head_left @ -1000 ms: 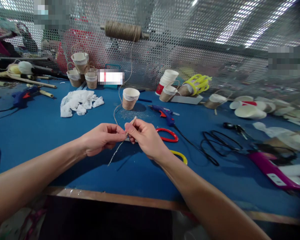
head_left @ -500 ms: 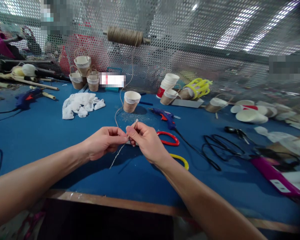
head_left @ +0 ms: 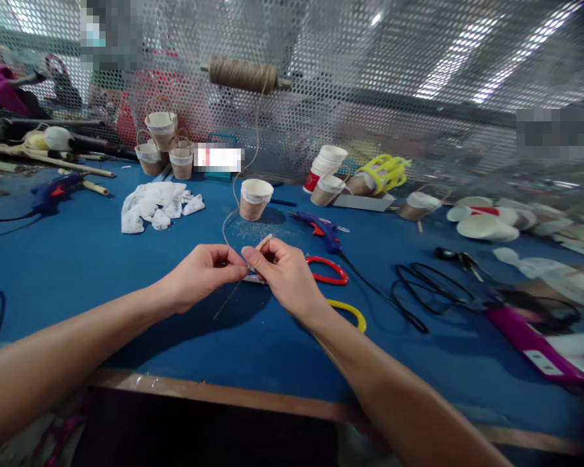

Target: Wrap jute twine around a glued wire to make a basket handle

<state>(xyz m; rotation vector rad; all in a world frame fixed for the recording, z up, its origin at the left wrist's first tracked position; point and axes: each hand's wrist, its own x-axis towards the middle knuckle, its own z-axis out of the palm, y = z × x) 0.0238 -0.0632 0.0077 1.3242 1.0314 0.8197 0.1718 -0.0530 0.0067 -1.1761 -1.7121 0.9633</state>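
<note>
My left hand [head_left: 202,275] pinches a thin twine [head_left: 224,228] between thumb and fingertips. My right hand [head_left: 287,272] is closed on the same piece, its thumb on top, and a pale end pokes out above the fingers. The hands nearly meet. Below them a thin loose strand [head_left: 228,299] hangs towards the table. The twine leads up past a paper cup [head_left: 254,202] with a brown wrap and white rim to a spool [head_left: 243,74]. Scissors with a red loop [head_left: 338,264] and a yellow loop [head_left: 361,318] lie partly hidden beneath my right hand.
A blue glue gun [head_left: 325,232] lies right of the cup, its cord trailing right. Crumpled white material [head_left: 153,202] and small handled baskets [head_left: 161,130] are at left. Another glue gun [head_left: 53,192] lies far left. Stacked paper cups [head_left: 331,159] stand before the perforated metal screen [head_left: 321,78].
Both hands stay closed on the twine in nearly the same place. The right fingers have shifted slightly, the pale end tilts more to the right, and the hanging strand has moved a little.
</note>
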